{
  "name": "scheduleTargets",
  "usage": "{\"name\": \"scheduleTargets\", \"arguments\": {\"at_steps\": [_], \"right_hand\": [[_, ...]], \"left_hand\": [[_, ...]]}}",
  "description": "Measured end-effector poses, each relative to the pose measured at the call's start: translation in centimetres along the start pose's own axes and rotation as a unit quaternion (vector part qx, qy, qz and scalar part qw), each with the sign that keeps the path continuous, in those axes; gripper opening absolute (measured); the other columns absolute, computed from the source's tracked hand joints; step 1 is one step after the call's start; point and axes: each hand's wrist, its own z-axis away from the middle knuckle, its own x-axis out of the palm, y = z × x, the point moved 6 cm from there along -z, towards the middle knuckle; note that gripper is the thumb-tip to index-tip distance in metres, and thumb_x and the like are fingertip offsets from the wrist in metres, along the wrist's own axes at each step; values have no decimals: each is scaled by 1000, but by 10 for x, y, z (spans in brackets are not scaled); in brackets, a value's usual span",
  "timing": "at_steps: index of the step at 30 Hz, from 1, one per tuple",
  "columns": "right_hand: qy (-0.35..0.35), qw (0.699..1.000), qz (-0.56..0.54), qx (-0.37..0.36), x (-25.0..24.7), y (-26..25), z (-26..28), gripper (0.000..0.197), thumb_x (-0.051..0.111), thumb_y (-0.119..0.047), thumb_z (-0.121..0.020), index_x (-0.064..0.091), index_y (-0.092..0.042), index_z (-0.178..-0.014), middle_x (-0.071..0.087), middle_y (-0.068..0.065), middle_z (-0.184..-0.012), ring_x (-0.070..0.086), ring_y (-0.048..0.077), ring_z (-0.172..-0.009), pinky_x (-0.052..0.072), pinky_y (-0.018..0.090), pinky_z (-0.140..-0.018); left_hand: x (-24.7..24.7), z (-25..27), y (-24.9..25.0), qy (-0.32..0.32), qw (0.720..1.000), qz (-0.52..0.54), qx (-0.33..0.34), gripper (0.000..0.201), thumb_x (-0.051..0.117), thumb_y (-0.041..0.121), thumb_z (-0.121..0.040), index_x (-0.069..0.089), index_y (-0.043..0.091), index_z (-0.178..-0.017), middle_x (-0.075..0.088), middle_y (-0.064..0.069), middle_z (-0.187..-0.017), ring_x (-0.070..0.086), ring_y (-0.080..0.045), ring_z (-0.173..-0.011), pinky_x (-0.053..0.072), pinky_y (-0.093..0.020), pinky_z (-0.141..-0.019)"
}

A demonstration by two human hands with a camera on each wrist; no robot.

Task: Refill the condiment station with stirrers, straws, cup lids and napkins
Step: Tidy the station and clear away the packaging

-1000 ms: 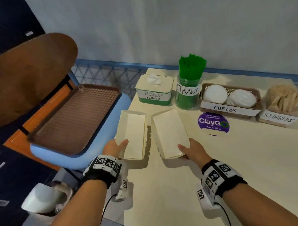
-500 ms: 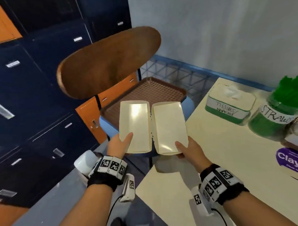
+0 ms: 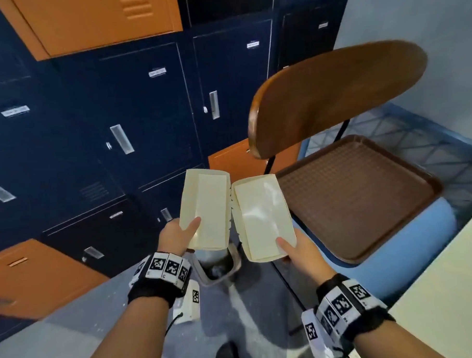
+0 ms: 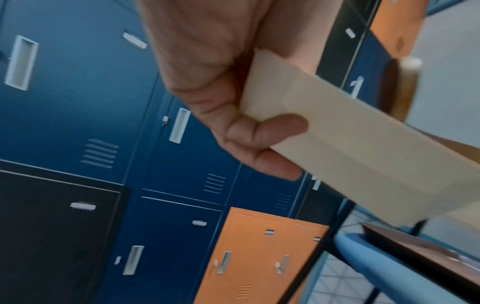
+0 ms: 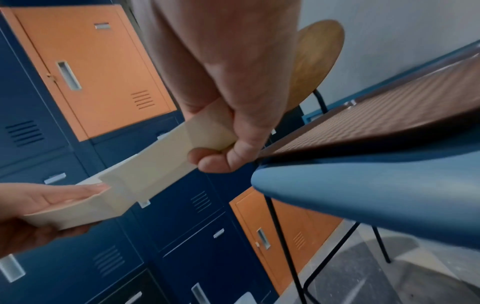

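An open cream paper box hangs in the air in front of me, its left half [image 3: 206,210] and right half [image 3: 260,215] side by side, both empty. My left hand [image 3: 188,229] pinches the near corner of the left half, thumb on top; the left wrist view shows the same left hand [image 4: 259,133] pinching the box [image 4: 363,148]. My right hand [image 3: 286,248] pinches the near end of the right half, as the right hand [image 5: 221,152] also does on the box [image 5: 155,166] in the right wrist view. The condiment station is out of view.
A small bin [image 3: 219,266] stands on the grey floor right below the box. To the right, a brown tray [image 3: 357,198] lies on a blue-seated chair [image 3: 421,241] with a wooden back [image 3: 334,93]. The cream table corner [image 3: 450,291] is at far right. Blue and orange lockers [image 3: 145,115] fill the back.
Both hands have lifted the open box off the table and carried it left, past the chair and tray, to above the bin. My view has swung left, away from the condiment station.
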Motion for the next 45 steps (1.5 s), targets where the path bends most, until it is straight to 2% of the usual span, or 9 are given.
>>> {"name": "scheduleTargets", "arguments": {"at_steps": [9, 11, 18, 21, 25, 29, 34, 38, 45], "right_hand": [[-136, 979, 52, 140, 90, 43, -82, 7, 50, -7, -92, 56, -5, -91, 57, 6, -70, 53, 8, -46, 42, 15, -42], [-144, 970, 68, 183, 109, 66, -97, 14, 51, -4, -90, 54, -5, -76, 54, 1, -47, 45, 1, -28, 35, 12, -34], [-151, 931, 58, 327, 190, 177, -147, 52, 50, -17, -93, 51, -3, -43, 49, 5, -34, 40, 13, -25, 32, 18, -38], [-142, 921, 52, 359, 226, 215, -174, 46, 47, -24, -93, 51, -4, -51, 49, 10, -48, 38, 16, -36, 30, 20, -41], [-124, 915, 71, 378, 260, 244, -209, 38, 44, -27, -93, 49, -6, -61, 46, 8, -55, 37, 18, -44, 28, 24, -46], [-120, 912, 108, 378, 285, 253, -237, 31, 39, -23, -95, 48, -5, -71, 47, 8, -65, 43, 20, -56, 30, 26, -49], [-90, 921, 115, 361, 313, 265, -275, 32, 36, -27, -97, 44, -9, -72, 45, 10, -76, 46, 21, -70, 46, 33, -76], [-42, 919, 35, 391, 322, 272, -286, 51, 63, -43, -84, 42, -4, -111, 50, 12, -68, 49, 18, -41, 38, 15, -31], [-201, 914, 80, 344, 330, 264, -264, 58, 70, -24, -82, 47, 1, -129, 57, 13, -121, 55, 28, -113, 43, 33, -101]], "left_hand": [[-24, -54, -75, 40, 994, 49, -89, 43, 53, 35, -92, 62, -2, -110, 67, -13, -99, 63, -27, -75, 56, -23, -64], [-21, -68, -94, 42, 991, 58, -110, 41, 53, 32, -93, 61, -5, -109, 62, -12, -92, 53, -15, -59, 42, -7, -40], [15, -138, -163, 38, 984, 97, -146, 43, 55, 36, -91, 61, -1, -110, 62, -12, -87, 61, -22, -63, 57, -25, -49], [39, -162, -191, 29, 981, 107, -162, 41, 56, 37, -90, 61, 1, -109, 65, -9, -85, 66, -16, -60, 59, -37, -62], [62, -186, -224, 28, 985, 70, -155, 31, 50, 37, -93, 58, 8, -101, 60, 1, -71, 56, -4, -49, 40, -4, -46], [78, -202, -255, 31, 986, 57, -156, 41, 52, 41, -90, 63, 5, -106, 69, -13, -98, 63, -25, -84, 47, -26, -73], [88, -211, -287, 36, 987, 60, -147, 38, 54, 40, -89, 64, 6, -104, 68, -8, -85, 64, -23, -71, 49, -23, -56], [90, -211, -307, 44, 985, 63, -155, 33, 54, 37, -90, 63, 6, -98, 62, -3, -70, 59, -11, -56, 41, -10, -41], [103, -204, -311, 15, 983, 43, -176, 35, 54, 37, -90, 64, 5, -102, 68, -8, -80, 64, -21, -64, 47, -19, -54]]}}
